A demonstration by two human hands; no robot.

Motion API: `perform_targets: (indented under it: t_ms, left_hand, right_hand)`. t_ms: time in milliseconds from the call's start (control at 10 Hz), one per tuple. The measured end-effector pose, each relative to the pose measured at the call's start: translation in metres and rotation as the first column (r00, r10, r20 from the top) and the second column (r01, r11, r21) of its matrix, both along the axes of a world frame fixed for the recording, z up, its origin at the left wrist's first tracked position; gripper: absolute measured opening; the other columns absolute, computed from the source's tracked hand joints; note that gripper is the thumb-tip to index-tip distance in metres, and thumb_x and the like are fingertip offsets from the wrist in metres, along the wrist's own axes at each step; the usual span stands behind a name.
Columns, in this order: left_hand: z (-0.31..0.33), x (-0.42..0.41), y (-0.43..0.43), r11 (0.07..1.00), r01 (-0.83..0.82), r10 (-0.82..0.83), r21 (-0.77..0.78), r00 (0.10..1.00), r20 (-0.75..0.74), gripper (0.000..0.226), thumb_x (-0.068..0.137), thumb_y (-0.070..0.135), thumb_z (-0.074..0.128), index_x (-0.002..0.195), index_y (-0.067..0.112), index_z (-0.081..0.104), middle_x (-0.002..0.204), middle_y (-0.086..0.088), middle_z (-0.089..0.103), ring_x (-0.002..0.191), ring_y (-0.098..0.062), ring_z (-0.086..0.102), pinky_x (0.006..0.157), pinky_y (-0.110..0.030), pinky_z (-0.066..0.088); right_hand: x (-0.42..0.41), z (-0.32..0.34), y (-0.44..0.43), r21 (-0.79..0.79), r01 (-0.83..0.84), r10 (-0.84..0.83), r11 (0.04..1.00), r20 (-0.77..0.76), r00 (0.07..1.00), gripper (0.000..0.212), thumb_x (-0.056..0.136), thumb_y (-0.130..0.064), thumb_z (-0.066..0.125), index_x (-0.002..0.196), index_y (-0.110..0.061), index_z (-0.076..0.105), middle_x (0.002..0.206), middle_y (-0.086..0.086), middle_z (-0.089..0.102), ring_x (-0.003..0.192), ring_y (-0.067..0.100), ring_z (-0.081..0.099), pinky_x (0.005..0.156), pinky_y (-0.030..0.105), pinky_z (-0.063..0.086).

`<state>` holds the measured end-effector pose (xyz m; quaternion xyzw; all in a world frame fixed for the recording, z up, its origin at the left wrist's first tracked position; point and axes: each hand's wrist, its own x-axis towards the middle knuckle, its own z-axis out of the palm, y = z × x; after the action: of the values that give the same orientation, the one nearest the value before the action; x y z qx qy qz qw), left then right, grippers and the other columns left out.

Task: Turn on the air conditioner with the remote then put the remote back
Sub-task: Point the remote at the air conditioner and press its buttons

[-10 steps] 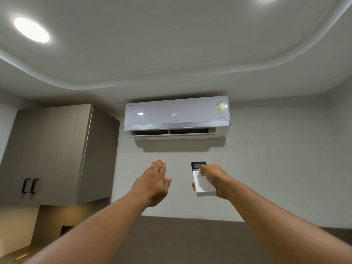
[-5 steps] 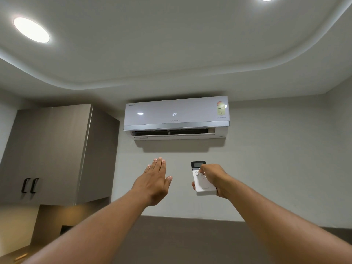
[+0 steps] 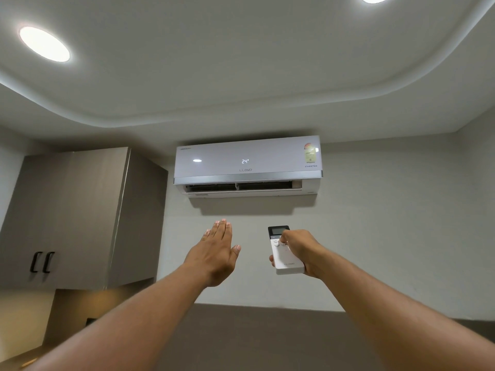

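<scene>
Right hand [image 3: 301, 250] is gripping the remote [image 3: 285, 253], thumb on buttons; air conditioner [image 3: 247, 166] above is showing 24 (returning remains); left hand [image 3: 214, 253] is spreading flat.

Remote [image 3: 284, 250] below air conditioner [image 3: 247, 166], right of cabinet [image 3: 72, 218]

A home room, likely a kitchen: a wall-mounted split air conditioner [image 3: 247, 166] showing 24° hangs high on a plain wall, beside a grey wall cabinet [image 3: 77, 218] with two black handles [image 3: 42, 262]. Round recessed lights [image 3: 44, 44] sit in a stepped false ceiling [image 3: 241, 76].
</scene>
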<state>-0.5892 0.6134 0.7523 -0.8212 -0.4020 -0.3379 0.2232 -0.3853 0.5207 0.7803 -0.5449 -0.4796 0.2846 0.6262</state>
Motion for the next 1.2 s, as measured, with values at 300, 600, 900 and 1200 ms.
perform_targets:
  t_ms: [300,600,900,1200]
  left_hand:
    - [0.0015,-0.0008,0.0002,1.0,0.005,-0.005,0.005,1.0,0.001,0.068,0.1,0.047,0.015,0.153,0.01,-0.006,0.162,-0.007,-0.01,0.147,-0.018,-0.009,0.112,-0.03,-0.006]
    - [0.001,0.0002,-0.0004,1.0,0.01,-0.01,0.003,1.0,0.008,0.068,0.1,0.048,0.015,0.153,0.011,-0.006,0.162,-0.006,-0.01,0.147,-0.018,-0.009,0.112,-0.03,-0.006]
    - [-0.0002,-0.0007,-0.0002,1.0,0.006,-0.006,-0.004,1.0,0.007,0.068,0.1,0.048,0.015,0.153,0.011,-0.006,0.162,-0.006,-0.011,0.147,-0.017,-0.01,0.113,-0.03,-0.006]
    - [0.0011,-0.0026,-0.0005,1.0,0.004,-0.004,-0.002,1.0,0.008,0.067,0.1,0.048,0.015,0.153,0.011,-0.006,0.162,-0.006,-0.01,0.147,-0.018,-0.009,0.114,-0.031,-0.005]
  right_hand:
    - [0.0003,-0.0011,0.0002,0.004,0.01,-0.009,1.0,-0.008,1.0,0.011,0.088,-0.005,0.044,0.097,-0.004,0.05,0.081,0.025,0.07,0.062,0.038,0.073,0.073,0.048,0.061]
    - [-0.0007,-0.0002,0.0003,0.005,0.013,-0.013,1.0,0.019,1.0,0.014,0.089,-0.002,0.043,0.1,-0.001,0.051,0.083,0.026,0.07,0.062,0.037,0.074,0.07,0.046,0.062]
    - [-0.0041,-0.0006,-0.0003,0.005,-0.011,0.011,1.0,0.023,1.0,0.013,0.089,-0.004,0.042,0.098,-0.003,0.051,0.083,0.025,0.071,0.061,0.036,0.074,0.066,0.042,0.062]
    - [-0.0052,0.0009,-0.0017,0.005,-0.012,0.011,1.0,0.017,1.0,0.011,0.089,-0.004,0.042,0.098,-0.004,0.05,0.081,0.025,0.071,0.063,0.037,0.074,0.073,0.047,0.061]
